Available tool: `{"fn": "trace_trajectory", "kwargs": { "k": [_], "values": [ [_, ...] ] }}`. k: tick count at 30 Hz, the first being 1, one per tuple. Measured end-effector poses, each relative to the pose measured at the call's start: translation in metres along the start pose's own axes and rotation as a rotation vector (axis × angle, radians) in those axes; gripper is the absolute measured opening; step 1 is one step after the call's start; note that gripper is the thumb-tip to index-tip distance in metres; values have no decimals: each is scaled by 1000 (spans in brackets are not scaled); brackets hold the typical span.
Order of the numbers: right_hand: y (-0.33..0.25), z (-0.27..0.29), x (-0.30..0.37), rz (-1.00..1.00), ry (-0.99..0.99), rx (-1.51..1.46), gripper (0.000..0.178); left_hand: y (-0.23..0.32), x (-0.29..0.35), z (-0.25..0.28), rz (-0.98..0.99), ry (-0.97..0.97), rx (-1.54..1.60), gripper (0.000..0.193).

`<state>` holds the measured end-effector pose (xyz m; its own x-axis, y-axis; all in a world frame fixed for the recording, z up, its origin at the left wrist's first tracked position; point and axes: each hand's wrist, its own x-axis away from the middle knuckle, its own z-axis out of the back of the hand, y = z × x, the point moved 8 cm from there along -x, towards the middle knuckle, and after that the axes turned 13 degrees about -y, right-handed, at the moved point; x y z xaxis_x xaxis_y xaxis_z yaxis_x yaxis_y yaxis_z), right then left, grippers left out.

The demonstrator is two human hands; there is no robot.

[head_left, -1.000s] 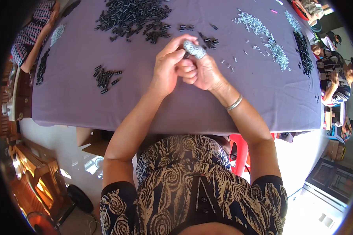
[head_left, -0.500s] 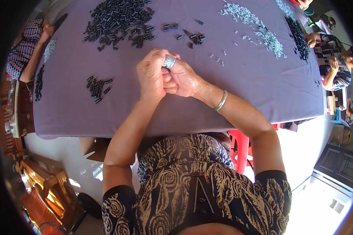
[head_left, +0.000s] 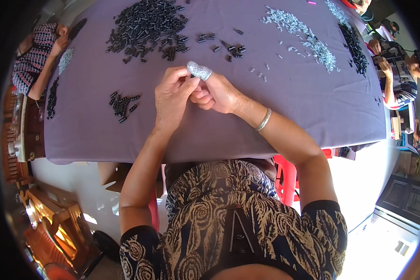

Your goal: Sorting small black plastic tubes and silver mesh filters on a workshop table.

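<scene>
My left hand point(head_left: 171, 93) and my right hand point(head_left: 223, 94) meet above the near middle of the table, both with curled fingers. A silver-grey wrap point(head_left: 199, 71) covers my right thumb, which reaches across to the left fingertips. Between the pinched fingers a dark sliver shows; the fingers hide most of it, so its kind is unclear. To the left of my hands lies a small heap of black cylindrical pieces point(head_left: 121, 106). Farther off spreads a large pile of similar black pieces point(head_left: 147, 30), with several loose ones point(head_left: 233, 49) at its right.
A purple cloth point(head_left: 284, 107) covers the table. Small clear pieces point(head_left: 319, 51) form a long strip at the far right. People sit at the left edge point(head_left: 39, 60) and right edge point(head_left: 396, 70), with more black and clear piles before them. A red stool point(head_left: 287, 179) stands below the table.
My wrapped right thumb has straightened and now lies over the left fingertips. The left thumb has come down below it, and my left hand has turned slightly. The whole view has shifted a little.
</scene>
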<state>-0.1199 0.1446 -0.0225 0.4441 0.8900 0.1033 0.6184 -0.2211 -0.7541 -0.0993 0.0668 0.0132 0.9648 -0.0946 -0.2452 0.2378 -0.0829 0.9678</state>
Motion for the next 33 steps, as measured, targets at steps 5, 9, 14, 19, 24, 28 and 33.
{"fn": "trace_trajectory", "kwargs": {
  "k": [5, 9, 14, 19, 24, 28, 33],
  "values": [
    [-40, 8, 18, -50, 342, 665, 53, 5, 18, 26, -57, 117, -63, 15],
    [-115, 31, 51, 356, 522, 1326, 7, 27, 30, 62, -4, 128, -525, 16],
    [-132, 68, 70, 114, 557, 1495, 8, 50, 44, 90, 84, 155, -1087, 20],
    [-121, 81, 66, 100, 543, 1596, 8, 57, 39, 79, 25, 194, -1202, 26],
    [-119, 66, 63, 64, 563, 1760, 12, 55, 11, 24, -138, 56, -933, 27],
    [-120, 62, 63, 114, 546, 1682, 11, 33, -19, -20, -114, -68, -624, 21],
    [-114, 59, 57, 249, 351, 1174, 6, 10, -46, -40, -146, -137, -464, 28]
  ]
}}
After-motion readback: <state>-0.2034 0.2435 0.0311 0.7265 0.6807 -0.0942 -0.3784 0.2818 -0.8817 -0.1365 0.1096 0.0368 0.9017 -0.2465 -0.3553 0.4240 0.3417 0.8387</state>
